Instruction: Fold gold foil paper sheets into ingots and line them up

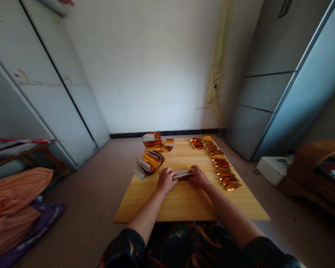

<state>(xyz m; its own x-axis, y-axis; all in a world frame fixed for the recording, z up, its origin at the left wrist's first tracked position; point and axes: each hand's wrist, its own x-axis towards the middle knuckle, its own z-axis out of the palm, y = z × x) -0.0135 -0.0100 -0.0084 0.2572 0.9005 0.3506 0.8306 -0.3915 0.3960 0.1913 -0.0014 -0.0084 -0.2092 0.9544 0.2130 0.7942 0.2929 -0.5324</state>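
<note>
A sheet of gold foil paper (182, 174), pale on its back, lies partly rolled or folded near the middle of the wooden board (167, 208). My left hand (166, 180) grips its left end, fingers closed on the edge. At the right end, my right hand (198, 176) holds it the same way. Just beyond my left hand sits a fanned stack of gold foil sheets (153, 160). On the right of the board, folded gold foil pieces (225, 169) stand in a long row, with a small cluster of folded pieces (197, 143) at its far end.
More foil sheets (152, 142) lie at the board's far left corner. A white wall (145, 74) rises behind. Grey cabinets (44, 85) stand left, a refrigerator (264, 89) right. Orange cloth (19, 190) is at the left, and a white box (273, 169) rests on the floor.
</note>
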